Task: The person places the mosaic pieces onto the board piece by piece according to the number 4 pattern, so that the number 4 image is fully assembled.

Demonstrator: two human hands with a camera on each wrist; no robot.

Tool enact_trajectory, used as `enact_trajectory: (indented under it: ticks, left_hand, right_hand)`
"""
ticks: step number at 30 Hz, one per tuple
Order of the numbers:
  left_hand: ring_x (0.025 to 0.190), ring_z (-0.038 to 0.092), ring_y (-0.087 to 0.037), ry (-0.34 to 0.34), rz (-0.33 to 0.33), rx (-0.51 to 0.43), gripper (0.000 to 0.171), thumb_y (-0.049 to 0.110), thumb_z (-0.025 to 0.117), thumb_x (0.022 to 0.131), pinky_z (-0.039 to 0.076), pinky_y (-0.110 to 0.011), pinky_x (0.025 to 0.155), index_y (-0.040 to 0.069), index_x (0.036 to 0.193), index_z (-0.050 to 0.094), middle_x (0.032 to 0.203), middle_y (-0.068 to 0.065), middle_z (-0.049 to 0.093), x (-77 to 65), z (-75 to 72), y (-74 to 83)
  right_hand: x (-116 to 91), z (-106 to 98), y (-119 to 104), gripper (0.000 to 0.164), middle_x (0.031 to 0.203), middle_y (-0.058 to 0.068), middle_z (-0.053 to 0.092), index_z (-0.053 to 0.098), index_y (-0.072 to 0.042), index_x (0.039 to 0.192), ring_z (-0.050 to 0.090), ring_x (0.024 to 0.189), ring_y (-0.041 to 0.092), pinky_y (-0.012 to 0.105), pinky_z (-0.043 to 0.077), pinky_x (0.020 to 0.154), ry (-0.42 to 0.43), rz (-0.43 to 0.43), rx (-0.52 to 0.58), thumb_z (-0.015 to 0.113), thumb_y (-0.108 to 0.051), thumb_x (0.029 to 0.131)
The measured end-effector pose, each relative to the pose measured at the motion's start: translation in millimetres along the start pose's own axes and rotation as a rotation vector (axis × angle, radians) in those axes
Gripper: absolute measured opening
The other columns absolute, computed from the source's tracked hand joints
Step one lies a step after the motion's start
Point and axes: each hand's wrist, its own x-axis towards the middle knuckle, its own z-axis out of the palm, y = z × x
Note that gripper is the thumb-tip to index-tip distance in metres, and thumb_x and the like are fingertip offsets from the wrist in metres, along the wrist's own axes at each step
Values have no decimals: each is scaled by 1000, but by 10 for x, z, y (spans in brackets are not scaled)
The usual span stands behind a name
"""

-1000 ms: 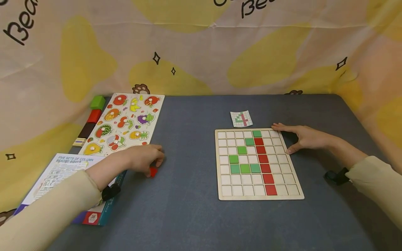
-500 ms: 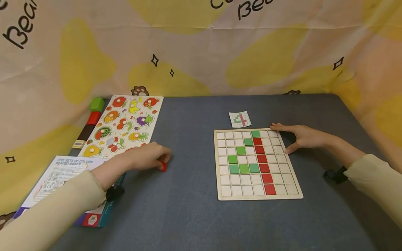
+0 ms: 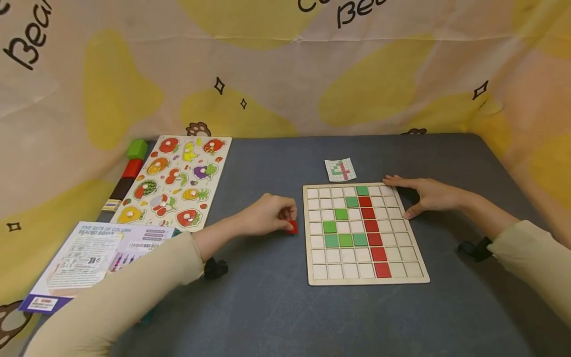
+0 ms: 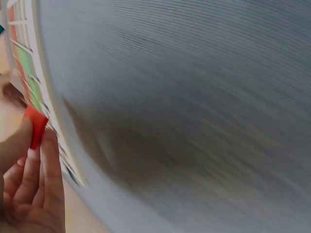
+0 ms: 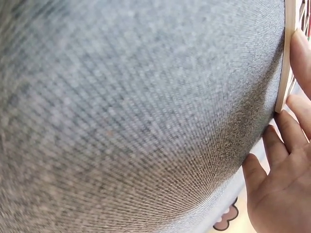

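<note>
Between thumb and fingers my left hand pinches a small red square tile, just left of a wooden grid board and above the table. The left wrist view shows the same red tile at the fingertips, close to the board's edge. White squares fill most of the grid; a column of red tiles and several green tiles lie in it. My right hand rests against the board's far right side, fingers extended at the corner and thumb on the right edge, as the right wrist view also shows.
A small pattern card lies behind the board. To the left are a fruit picture board, a printed box under my left forearm, and green and red blocks. A patterned cloth hangs behind the table.
My left hand has carried the red tile rightward from beside the fruit board to the grid board's left edge. My right hand has stayed at the board.
</note>
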Motion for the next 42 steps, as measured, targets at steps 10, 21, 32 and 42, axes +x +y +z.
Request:
enact_trajectory:
  ticks: [10,21,32,42]
  left_hand:
    - [80,65,-9,68,46,-78,10,10,72,88,47,-14,71,8,95,66,89,-5,72,621,419,563]
    - [68,61,2,77,14,-40,8,17,74,88,42,-8,64,13,93,69,82,3,73,1062,707,1012]
    - [61,54,-2,4,85,167,8,17,71,90,37,-11,54,15,86,65,74,8,64,1236,935,1188]
    - [70,62,-2,-29,134,335,10,20,72,89,45,-14,60,18,80,74,76,11,70,1230,955,1183]
  right_hand:
    - [-14,2,-5,98,166,19,14,28,-15,156,10,151,49,72,17,111,5,-1,0,82,-32,76]
    - [-64,-36,3,100,166,19,13,28,-18,157,10,151,49,70,20,110,15,-18,-4,82,-37,75]
    - [-44,-34,20,98,166,17,17,31,-16,156,13,151,48,66,25,108,25,-42,-15,83,-32,75]
    - [-34,-10,36,97,165,18,16,31,-13,156,11,152,48,68,21,111,17,-42,10,83,-30,76]
